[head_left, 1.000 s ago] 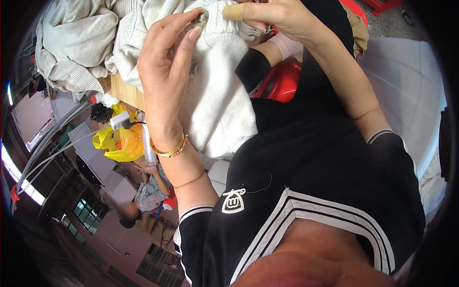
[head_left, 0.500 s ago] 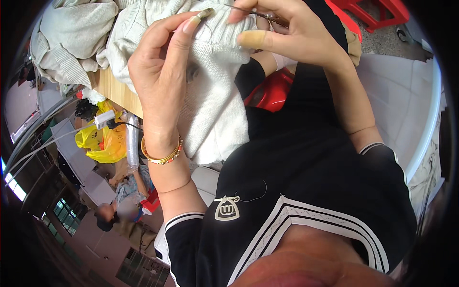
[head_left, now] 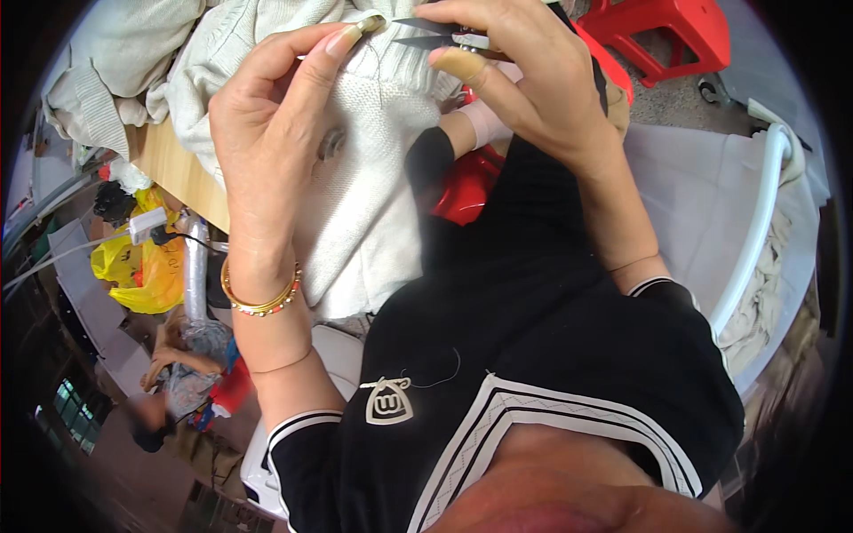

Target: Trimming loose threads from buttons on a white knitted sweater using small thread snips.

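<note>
My left hand (head_left: 267, 133) pinches a shiny olive-grey button (head_left: 371, 23) between thumb and fingertips, at the edge of a pale knitted sweater (head_left: 378, 178). My right hand (head_left: 533, 84), with tan tape on its thumb, is closed on a pair of thread snips (head_left: 422, 34). The dark blades are spread apart and point left, toward the button. Part of the snips is hidden in the palm. Below my left thumb, another grey button (head_left: 331, 144) shows on the knit. The sweater hangs over the table's edge toward my lap.
More pale knitwear (head_left: 133, 44) lies on the wooden table (head_left: 187, 173) at far left. Beyond are yellow plastic bags (head_left: 147, 266), a white plug adapter (head_left: 147, 225) and a seated person (head_left: 191, 355). A red stool (head_left: 662, 35) stands far right, near a white-lined bin with a pale-blue rim (head_left: 755, 226).
The snips have turned, and their blades now show spread apart; before, only a thin dark line was seen. My left hand keeps its pinch on the button. The whole view has shifted.
</note>
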The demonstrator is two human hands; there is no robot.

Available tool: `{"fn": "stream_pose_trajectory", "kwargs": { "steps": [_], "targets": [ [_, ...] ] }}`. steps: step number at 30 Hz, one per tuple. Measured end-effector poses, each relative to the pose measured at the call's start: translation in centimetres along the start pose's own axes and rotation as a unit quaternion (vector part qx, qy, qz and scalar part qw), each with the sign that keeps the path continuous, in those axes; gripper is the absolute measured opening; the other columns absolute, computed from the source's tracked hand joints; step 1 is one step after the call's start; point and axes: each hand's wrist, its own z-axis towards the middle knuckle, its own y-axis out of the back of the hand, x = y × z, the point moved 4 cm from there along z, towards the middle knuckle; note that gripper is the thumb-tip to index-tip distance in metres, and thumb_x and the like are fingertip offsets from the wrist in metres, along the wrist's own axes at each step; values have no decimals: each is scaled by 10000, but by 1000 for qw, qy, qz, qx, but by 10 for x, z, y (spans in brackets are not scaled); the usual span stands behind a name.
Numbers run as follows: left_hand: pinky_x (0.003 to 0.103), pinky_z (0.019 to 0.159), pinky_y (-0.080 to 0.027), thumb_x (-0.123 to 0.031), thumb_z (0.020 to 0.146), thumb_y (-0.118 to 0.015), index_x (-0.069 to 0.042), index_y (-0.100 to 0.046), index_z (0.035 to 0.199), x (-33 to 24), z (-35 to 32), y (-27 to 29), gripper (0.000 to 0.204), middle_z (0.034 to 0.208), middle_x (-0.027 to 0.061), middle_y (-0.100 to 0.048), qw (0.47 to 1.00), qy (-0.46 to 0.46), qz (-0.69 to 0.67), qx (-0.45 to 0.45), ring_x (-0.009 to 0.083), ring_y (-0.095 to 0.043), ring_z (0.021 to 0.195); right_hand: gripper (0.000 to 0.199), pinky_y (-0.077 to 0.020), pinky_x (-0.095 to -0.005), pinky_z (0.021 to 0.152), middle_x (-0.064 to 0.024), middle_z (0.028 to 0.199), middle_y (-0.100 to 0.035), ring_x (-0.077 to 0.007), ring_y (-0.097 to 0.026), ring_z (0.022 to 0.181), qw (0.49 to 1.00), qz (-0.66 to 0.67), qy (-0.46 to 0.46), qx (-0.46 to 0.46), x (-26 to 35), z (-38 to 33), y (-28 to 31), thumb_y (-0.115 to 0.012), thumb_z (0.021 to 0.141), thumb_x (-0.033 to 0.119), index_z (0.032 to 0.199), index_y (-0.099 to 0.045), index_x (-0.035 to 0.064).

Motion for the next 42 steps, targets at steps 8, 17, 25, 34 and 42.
{"fn": "stream_pose_trajectory", "kwargs": {
  "steps": [8,17,25,34,42],
  "targets": [
    [160,604,-367,-108,948,-675,15,-732,1037,2,1,0,162,781,-48,-616,1000,-6,-25,14,6,-475,695,325,-502,-281,591,17,839,-642,-152,-623,753,987,-70,-127,69,12,-2,-4,-804,744,252,1041,-745,135],
    [161,590,-350,-154,954,-673,8,-737,1020,2,1,1,186,753,-59,-598,1000,-18,-3,18,-1,-452,679,325,-505,-277,594,20,857,-651,-141,-626,741,983,-82,-138,91,13,1,0,-798,750,255,1056,-755,155],
    [171,560,-325,-154,955,-670,8,-742,1011,3,1,-1,185,717,-69,-578,999,-29,-14,20,-1,-423,644,305,-495,-272,584,11,842,-638,-145,-614,708,984,-74,-135,92,12,-1,-4,-797,753,246,1039,-760,148],
    [180,822,-443,-94,966,-639,36,-705,1083,14,3,6,187,981,23,-665,998,-27,-12,60,64,-592,909,370,-460,-257,588,-43,872,-627,-135,-572,693,983,-68,-120,122,14,4,-3,-801,756,76,1121,-741,70],
    [179,813,-436,-102,971,-633,45,-697,1074,18,3,5,191,980,21,-659,998,-3,-12,57,59,-582,908,314,-494,-313,615,-69,847,-640,-226,-624,713,973,-102,-137,158,33,34,2,-785,789,133,1086,-717,55]
  ]
}}
